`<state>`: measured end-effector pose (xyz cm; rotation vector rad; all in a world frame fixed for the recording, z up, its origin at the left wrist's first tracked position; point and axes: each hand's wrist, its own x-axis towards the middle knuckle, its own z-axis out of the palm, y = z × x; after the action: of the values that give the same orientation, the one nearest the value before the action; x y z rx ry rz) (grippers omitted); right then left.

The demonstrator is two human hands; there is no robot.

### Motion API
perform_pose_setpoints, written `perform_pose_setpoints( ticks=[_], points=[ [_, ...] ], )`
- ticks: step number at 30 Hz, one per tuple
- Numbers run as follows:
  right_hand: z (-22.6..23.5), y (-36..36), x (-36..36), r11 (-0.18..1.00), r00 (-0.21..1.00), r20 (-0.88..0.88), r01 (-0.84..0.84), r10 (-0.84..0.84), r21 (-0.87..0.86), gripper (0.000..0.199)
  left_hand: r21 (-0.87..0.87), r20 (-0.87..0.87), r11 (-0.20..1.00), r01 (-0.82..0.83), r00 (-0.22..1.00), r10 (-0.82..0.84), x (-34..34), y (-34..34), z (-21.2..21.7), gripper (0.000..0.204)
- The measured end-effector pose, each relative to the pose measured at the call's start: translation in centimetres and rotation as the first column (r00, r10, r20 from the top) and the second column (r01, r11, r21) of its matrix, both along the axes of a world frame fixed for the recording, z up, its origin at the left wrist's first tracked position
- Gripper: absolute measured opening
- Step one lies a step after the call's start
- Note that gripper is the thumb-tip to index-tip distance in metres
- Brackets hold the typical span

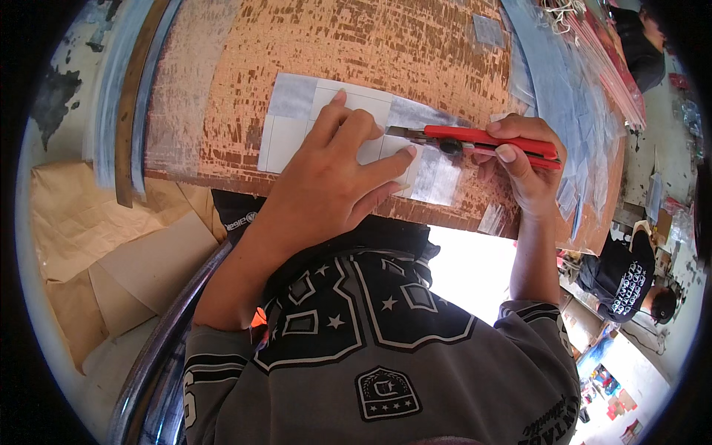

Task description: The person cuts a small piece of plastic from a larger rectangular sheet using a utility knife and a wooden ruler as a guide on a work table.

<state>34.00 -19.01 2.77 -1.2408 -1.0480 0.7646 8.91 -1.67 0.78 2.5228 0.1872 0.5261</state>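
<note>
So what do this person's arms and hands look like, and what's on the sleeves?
Both hands, the left hand and the right hand, are bare: no gloves, rings or watch show. The forearms are uncovered too. The grey sleeves are pushed up near the elbows and carry dark bands edged in white. The grey top has large dark block shapes with stars.

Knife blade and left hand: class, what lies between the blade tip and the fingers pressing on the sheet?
In the head view, only a short strip of the white ruled sheet separates the knife blade from the left hand; nothing else lies there.
</note>
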Motion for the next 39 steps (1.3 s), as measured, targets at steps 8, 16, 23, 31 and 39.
perform_pose_setpoints(
  ticks=[8, 16, 23, 31, 39],
  points=[
    [0.4, 0.2, -0.5, 1.0, 1.0, -0.016, -0.017, 0.017, 0.018, 0.023, 0.006, -0.005, 1.0, 0.0, 1.0, 0.0, -0.1, 0.0, 0.1, 0.042],
    [0.8, 0.3, 0.6, 0.99, 0.985, 0.104, -0.138, 0.136, 0.02, 0.023, 0.023, 0.034, 1.0, -0.005, 0.999, 0.005, 0.0, 0.0, 0.0, 0.038],
    [0.8, 0.3, 0.5, 0.992, 0.981, 0.149, -0.126, 0.122, 0.018, 0.022, 0.015, -0.01, 1.0, -0.003, 1.0, 0.003, 0.0, 0.0, 0.1, 0.043],
    [1.2, -0.2, 1.0, 0.992, 0.972, 0.203, -0.123, 0.12, 0.003, 0.024, -0.002, -0.006, 1.0, -0.008, 1.0, 0.008, 0.0, -0.1, 0.1, 0.042],
    [1.3, -0.3, 1.1, 0.994, 0.977, 0.182, -0.113, 0.11, 0.007, 0.022, -0.002, 0.007, 1.0, -0.01, 1.0, 0.01, 0.0, -0.1, 0.0, 0.041]
  ],
)
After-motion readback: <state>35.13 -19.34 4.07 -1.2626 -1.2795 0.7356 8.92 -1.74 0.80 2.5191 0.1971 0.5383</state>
